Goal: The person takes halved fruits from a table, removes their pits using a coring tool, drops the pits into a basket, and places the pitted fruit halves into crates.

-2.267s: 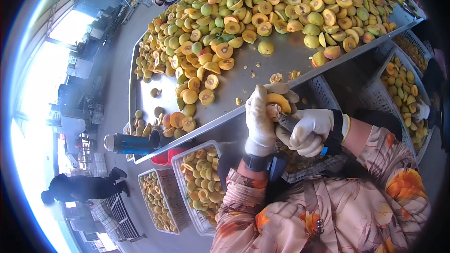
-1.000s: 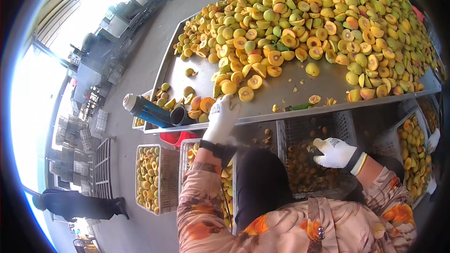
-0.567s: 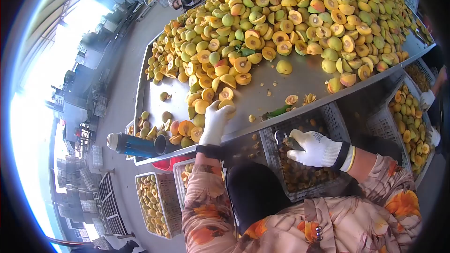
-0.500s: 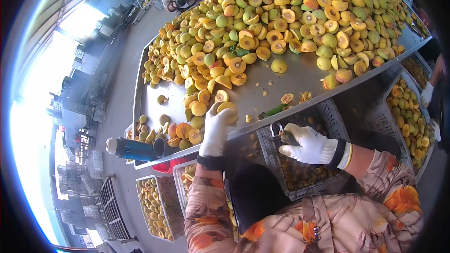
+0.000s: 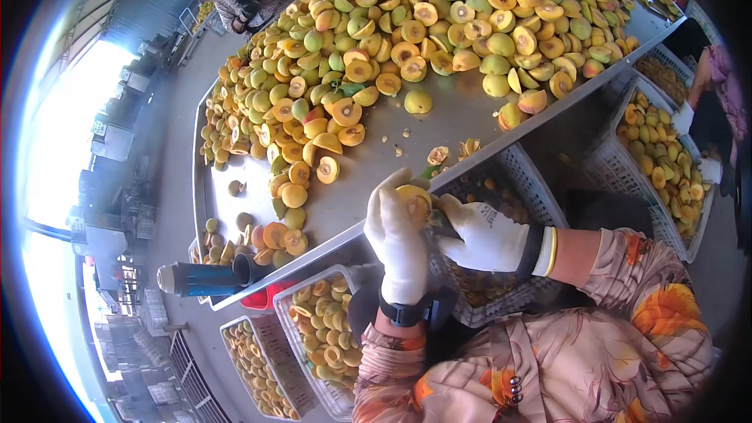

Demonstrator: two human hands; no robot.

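Note:
My left hand (image 5: 401, 243), in a white glove with a watch at the wrist, grips a yellow peach half (image 5: 415, 200) over the table's near edge. Close against it is my right hand (image 5: 487, 236), also gloved in white. Its fingers are wrapped round a small pitting tool (image 5: 442, 225) with a dark handle; the tool's working end is mostly hidden at the fruit. Ahead, a large heap of halved peaches (image 5: 313, 63) covers much of the metal table (image 5: 356, 188). Fruit scraps (image 5: 437, 156) lie near the table edge.
Below the edge stands a grey crate (image 5: 533, 180) of dark pieces. Crates of peach halves (image 5: 325, 329) (image 5: 262, 368) stand at lower left. A blue flask (image 5: 205, 278) is at the table corner. A co-worker's gloved hand (image 5: 683, 119) is by the right crate; another person (image 5: 251, 4) stands beyond.
My left hand has brought a peach half from the pile's near side back to my right hand. The tool has met the fruit, and the view has shifted.

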